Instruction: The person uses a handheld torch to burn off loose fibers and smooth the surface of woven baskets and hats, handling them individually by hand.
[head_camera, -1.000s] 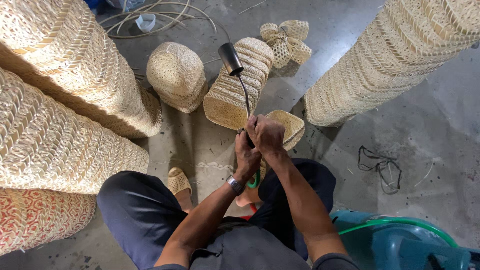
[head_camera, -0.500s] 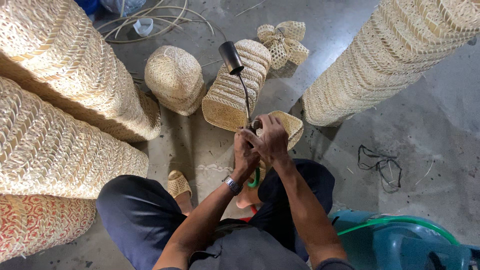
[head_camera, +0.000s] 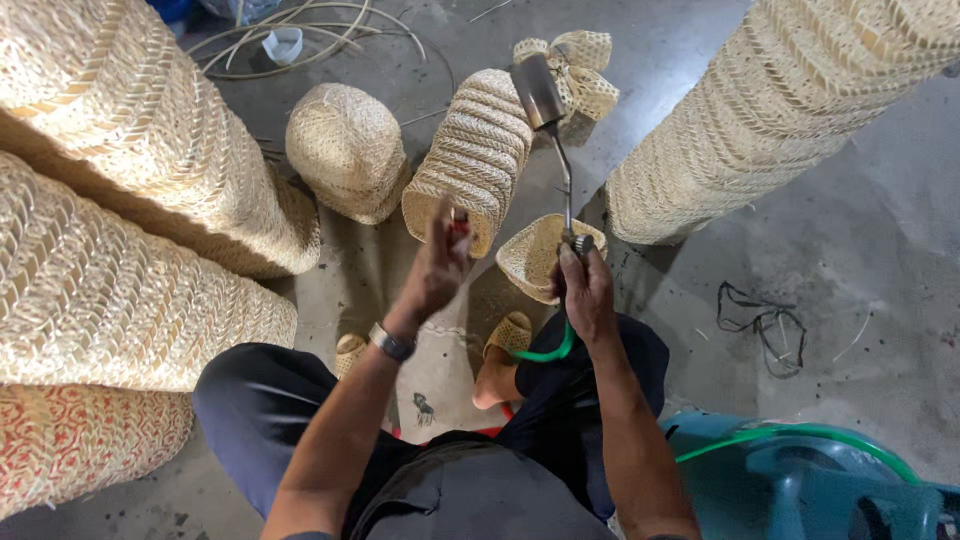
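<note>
Tall stacks of woven hats (head_camera: 120, 200) are crowding in all around, and the torch (head_camera: 545, 110) is pointing its nozzle toward the nearer hat stack (head_camera: 475, 155) on the floor; dry straw could scorch if a flame is drifting close. The right hand (head_camera: 585, 290) is gripping the torch's handle, fingers wrapped tight, arm extended forward. The left hand (head_camera: 435, 270) is lifting beside it, pinching a small red object (head_camera: 458, 228), possibly a lighter.

Right hand (head_camera: 588, 290) gripping gas torch (head_camera: 552, 130), left hand (head_camera: 435, 270) raised, woven hats (head_camera: 475, 155) beyond
</note>
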